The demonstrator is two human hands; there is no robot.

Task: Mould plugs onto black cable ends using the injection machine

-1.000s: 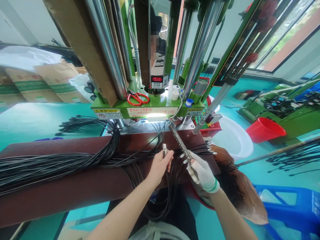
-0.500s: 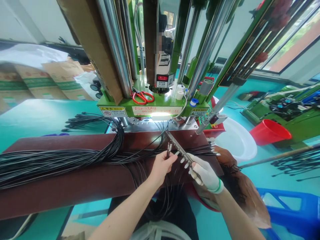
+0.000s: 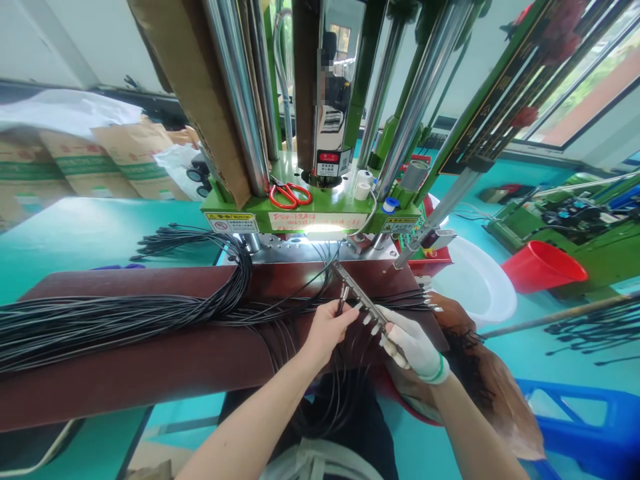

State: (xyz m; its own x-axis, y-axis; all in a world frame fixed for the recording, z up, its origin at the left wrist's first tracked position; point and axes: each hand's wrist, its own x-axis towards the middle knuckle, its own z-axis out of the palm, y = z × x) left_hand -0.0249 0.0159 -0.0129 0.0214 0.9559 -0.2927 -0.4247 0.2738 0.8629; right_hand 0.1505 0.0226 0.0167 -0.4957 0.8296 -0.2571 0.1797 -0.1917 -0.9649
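Note:
In front of the green press, my gloved right hand point(image 3: 413, 340) is closed around the lower end of a narrow metal bar point(image 3: 361, 293), which slants up to the left. Several small pale connectors point(image 3: 367, 320) stick out along the bar's left side. My bare left hand point(image 3: 329, 331) pinches a black cable point(image 3: 341, 307) whose metal end points up against the bar's left edge. Whether that end sits in the bar I cannot tell. More black cables hang below my left hand into my lap.
A thick bundle of black cables point(image 3: 125, 327) lies along the brown board point(image 3: 100, 393). Red-handled scissors point(image 3: 290, 195) rest on the green press point(image 3: 240, 207). More cable ends point(image 3: 425, 300) lie right of the bar. A white tub point(image 3: 480, 287) and blue stool point(image 3: 590, 420) stand at right.
The cable's metal end in my left hand has moved slightly up and right, closer to the bar. My right hand keeps its hold, and the whole view has shifted a little.

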